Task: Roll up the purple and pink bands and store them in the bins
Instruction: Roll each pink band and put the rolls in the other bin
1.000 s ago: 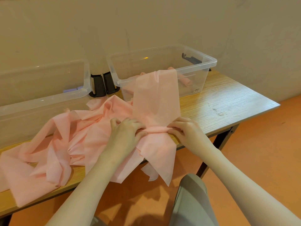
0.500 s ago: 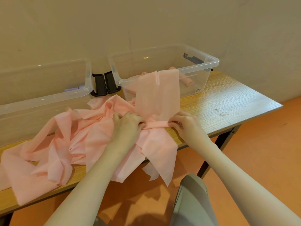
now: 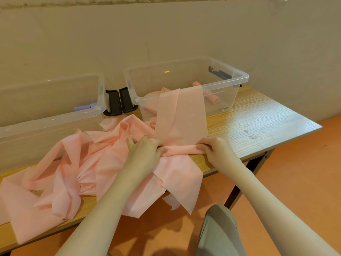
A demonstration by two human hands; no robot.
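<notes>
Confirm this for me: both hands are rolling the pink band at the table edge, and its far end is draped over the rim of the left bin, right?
Not quite. The head view shows both hands rolling the pink band, but its far end drapes over the rim of the right bin, not the left one.

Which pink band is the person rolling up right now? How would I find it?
Find the clear bin on the right of the wooden table. One pink band hangs flat over its front rim. Unlike the crumpled pile, it runs smooth down to a small roll pinched between the left hand and right hand.
</notes>
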